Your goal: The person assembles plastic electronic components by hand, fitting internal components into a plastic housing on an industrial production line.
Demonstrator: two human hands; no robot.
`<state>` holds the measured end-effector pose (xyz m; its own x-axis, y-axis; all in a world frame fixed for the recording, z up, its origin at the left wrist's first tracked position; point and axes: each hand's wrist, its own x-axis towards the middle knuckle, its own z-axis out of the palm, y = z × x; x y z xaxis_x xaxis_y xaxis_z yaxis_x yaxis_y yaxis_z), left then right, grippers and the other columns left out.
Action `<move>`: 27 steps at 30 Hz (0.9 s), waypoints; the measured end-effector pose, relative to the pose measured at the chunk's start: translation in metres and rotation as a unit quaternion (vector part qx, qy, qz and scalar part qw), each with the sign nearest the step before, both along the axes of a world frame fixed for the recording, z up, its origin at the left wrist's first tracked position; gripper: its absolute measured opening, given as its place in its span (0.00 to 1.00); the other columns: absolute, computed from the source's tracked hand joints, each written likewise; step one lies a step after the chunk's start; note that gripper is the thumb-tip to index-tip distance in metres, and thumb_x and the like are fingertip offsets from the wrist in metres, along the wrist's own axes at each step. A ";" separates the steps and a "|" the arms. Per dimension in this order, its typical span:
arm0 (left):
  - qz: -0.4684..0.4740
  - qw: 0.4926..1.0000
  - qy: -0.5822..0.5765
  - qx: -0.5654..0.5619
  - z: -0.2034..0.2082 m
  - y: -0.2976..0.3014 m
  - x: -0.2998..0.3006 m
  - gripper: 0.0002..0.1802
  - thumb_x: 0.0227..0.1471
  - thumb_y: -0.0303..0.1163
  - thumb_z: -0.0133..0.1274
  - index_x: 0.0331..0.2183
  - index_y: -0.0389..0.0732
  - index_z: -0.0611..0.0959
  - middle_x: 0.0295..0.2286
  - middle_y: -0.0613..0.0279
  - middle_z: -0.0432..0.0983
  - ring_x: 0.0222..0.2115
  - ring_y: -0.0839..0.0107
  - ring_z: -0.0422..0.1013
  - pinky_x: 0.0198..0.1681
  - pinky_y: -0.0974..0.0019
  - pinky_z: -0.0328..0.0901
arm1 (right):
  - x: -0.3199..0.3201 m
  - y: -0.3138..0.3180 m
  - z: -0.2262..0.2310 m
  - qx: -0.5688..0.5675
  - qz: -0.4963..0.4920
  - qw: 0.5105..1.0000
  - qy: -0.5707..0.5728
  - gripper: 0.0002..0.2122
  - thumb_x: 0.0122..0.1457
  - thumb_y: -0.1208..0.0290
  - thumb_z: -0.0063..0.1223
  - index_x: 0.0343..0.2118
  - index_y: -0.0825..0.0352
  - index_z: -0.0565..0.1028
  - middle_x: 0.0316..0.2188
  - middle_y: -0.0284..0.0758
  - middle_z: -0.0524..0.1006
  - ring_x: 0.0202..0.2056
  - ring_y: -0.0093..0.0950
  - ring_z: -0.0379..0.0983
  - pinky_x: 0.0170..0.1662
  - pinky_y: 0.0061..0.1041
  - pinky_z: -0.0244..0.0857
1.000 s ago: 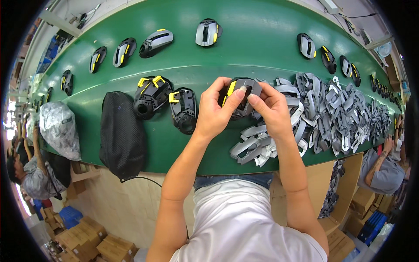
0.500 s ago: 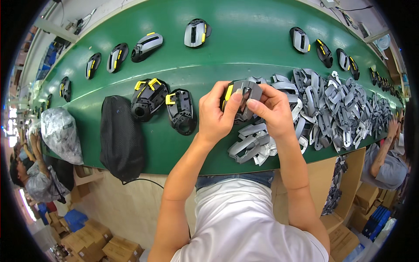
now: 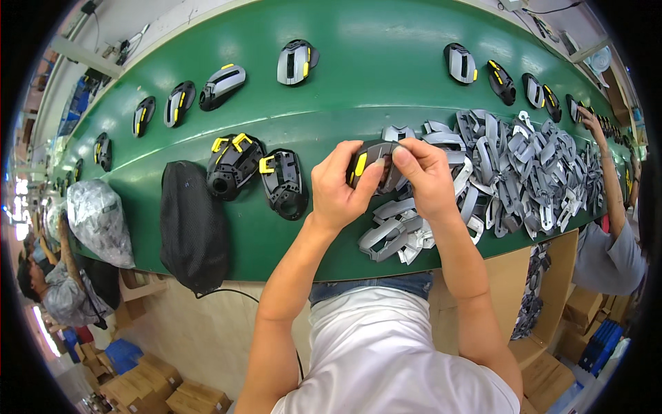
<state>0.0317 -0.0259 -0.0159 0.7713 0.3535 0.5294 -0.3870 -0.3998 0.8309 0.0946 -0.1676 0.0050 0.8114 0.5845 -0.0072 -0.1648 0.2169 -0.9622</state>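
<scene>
Above the table's near edge, both my hands are closed around a dark computer mouse shell (image 3: 376, 148) with a yellow side strip. My left hand (image 3: 339, 188) grips its left side, thumb on the upper face. My right hand (image 3: 429, 178) holds the right side, its thumb pressing near the far end. The fingers beneath are hidden. Left of my hands lie two black mouse shells, one (image 3: 236, 168) with two yellow pieces standing up and another (image 3: 285, 188) with one. To the right spreads a big pile of grey plastic cover pieces (image 3: 514, 176).
Along the green belt (image 3: 386, 69) beyond sit several grey-and-black mouse shells (image 3: 298, 63). A black mesh-covered object (image 3: 193, 224) and a clear plastic bag (image 3: 101, 217) lie at left. Below right stands a cardboard box (image 3: 560, 293). A co-worker's arm (image 3: 608, 169) reaches over at far right.
My right thumb has shifted to the far end of the held shell, which is tilted differently. The shells on the belt have slid left. The co-worker at right has stretched an arm toward the belt.
</scene>
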 end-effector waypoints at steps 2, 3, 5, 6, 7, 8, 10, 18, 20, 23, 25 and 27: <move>-0.046 0.996 0.074 -0.028 0.005 0.007 -0.005 0.20 0.49 0.39 0.54 0.37 0.32 0.73 0.29 0.53 0.74 0.28 0.67 0.72 0.30 0.69 0.65 | -0.005 0.001 0.005 -0.020 -0.028 0.992 -0.118 0.09 0.55 0.68 0.55 0.30 0.70 0.76 0.21 0.30 0.74 0.26 0.17 0.68 0.31 0.15 0.60; -0.057 0.997 0.020 -0.042 0.009 0.008 0.000 0.25 0.51 0.44 0.48 0.41 0.32 0.71 0.35 0.52 0.71 0.35 0.66 0.69 0.37 0.67 0.63 | -0.003 -0.004 0.008 -0.084 -0.037 0.964 -0.249 0.08 0.45 0.71 0.62 0.29 0.66 0.77 0.22 0.30 0.74 0.28 0.23 0.71 0.34 0.21 0.62; -0.088 0.988 0.030 -0.126 0.009 0.014 0.001 0.38 0.55 0.57 0.31 0.52 0.33 0.63 0.49 0.53 0.61 0.50 0.65 0.59 0.52 0.61 0.53 | 0.002 -0.004 0.013 -0.102 -0.060 0.888 -0.445 0.10 0.40 0.71 0.63 0.28 0.64 0.78 0.24 0.30 0.74 0.30 0.26 0.71 0.36 0.25 0.62; -0.073 0.966 0.076 -0.235 0.011 0.015 0.001 0.37 0.56 0.58 0.30 0.50 0.33 0.66 0.47 0.54 0.65 0.49 0.65 0.61 0.51 0.62 0.54 | 0.006 -0.002 0.015 -0.115 -0.087 0.771 -0.620 0.12 0.35 0.71 0.64 0.27 0.62 0.78 0.26 0.29 0.75 0.33 0.30 0.71 0.38 0.30 0.62; -0.114 0.937 0.118 -0.309 0.007 0.019 0.000 0.35 0.57 0.56 0.32 0.48 0.33 0.68 0.44 0.55 0.67 0.46 0.68 0.63 0.49 0.64 0.56 | 0.003 -0.002 0.017 -0.129 -0.084 0.754 -0.638 0.15 0.28 0.70 0.62 0.26 0.60 0.78 0.31 0.25 0.75 0.37 0.31 0.69 0.40 0.35 0.60; -0.153 0.898 0.158 -0.381 0.004 0.025 -0.001 0.32 0.58 0.54 0.35 0.46 0.32 0.70 0.41 0.57 0.69 0.43 0.71 0.65 0.47 0.67 0.58 | 0.004 -0.001 0.017 -0.143 -0.077 0.742 -0.651 0.14 0.29 0.70 0.62 0.27 0.57 0.79 0.32 0.25 0.75 0.38 0.30 0.68 0.41 0.34 0.60; -0.167 0.902 0.180 -0.354 0.012 0.027 -0.003 0.27 0.57 0.49 0.40 0.44 0.33 0.72 0.37 0.60 0.71 0.39 0.75 0.66 0.43 0.70 0.60 | 0.003 -0.002 0.016 -0.157 -0.078 0.708 -0.685 0.14 0.30 0.70 0.61 0.27 0.56 0.79 0.35 0.26 0.75 0.41 0.31 0.68 0.42 0.34 0.61; -0.094 0.923 0.118 -0.354 0.018 0.018 -0.002 0.14 0.53 0.34 0.51 0.37 0.33 0.73 0.30 0.67 0.71 0.29 0.83 0.65 0.31 0.78 0.61 | -0.003 0.002 0.014 -0.008 -0.072 0.962 -0.263 0.23 0.47 0.75 0.52 0.49 0.70 0.67 0.51 0.41 0.64 0.48 0.32 0.65 0.48 0.28 0.62; -0.091 0.923 0.120 -0.355 0.013 0.019 -0.001 0.19 0.51 0.31 0.52 0.44 0.33 0.68 0.30 0.65 0.72 0.29 0.83 0.65 0.31 0.79 0.61 | 0.001 0.001 0.003 0.011 -0.021 0.997 -0.071 0.23 0.51 0.68 0.56 0.49 0.72 0.65 0.46 0.38 0.68 0.45 0.26 0.67 0.47 0.27 0.63; -0.132 0.931 0.078 -0.332 0.021 0.011 -0.004 0.33 0.49 0.27 0.53 0.52 0.34 0.55 0.28 0.62 0.71 0.29 0.81 0.66 0.31 0.78 0.61 | -0.012 0.005 0.004 -0.053 -0.001 0.998 -0.033 0.17 0.54 0.67 0.56 0.43 0.72 0.68 0.34 0.32 0.74 0.38 0.19 0.69 0.43 0.21 0.64; -0.123 0.929 0.061 -0.343 0.022 0.010 -0.004 0.33 0.49 0.27 0.53 0.52 0.34 0.55 0.29 0.62 0.70 0.30 0.80 0.66 0.32 0.78 0.61 | -0.013 0.012 0.004 -0.039 -0.010 0.999 -0.023 0.16 0.54 0.68 0.55 0.41 0.73 0.69 0.34 0.32 0.74 0.37 0.18 0.68 0.42 0.19 0.64; -0.109 0.925 0.042 -0.361 0.019 0.009 -0.004 0.32 0.48 0.28 0.53 0.52 0.34 0.56 0.32 0.60 0.70 0.32 0.79 0.66 0.33 0.77 0.61 | -0.013 0.014 0.004 -0.028 -0.019 0.999 -0.006 0.12 0.55 0.70 0.54 0.38 0.73 0.71 0.32 0.31 0.74 0.34 0.16 0.68 0.40 0.18 0.64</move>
<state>0.0280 -0.0168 0.0035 0.8934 0.4231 0.1509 -0.3153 0.3513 0.8816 0.0821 -0.1537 0.0088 0.8334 0.5519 -0.0288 -0.1449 0.1678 -0.9751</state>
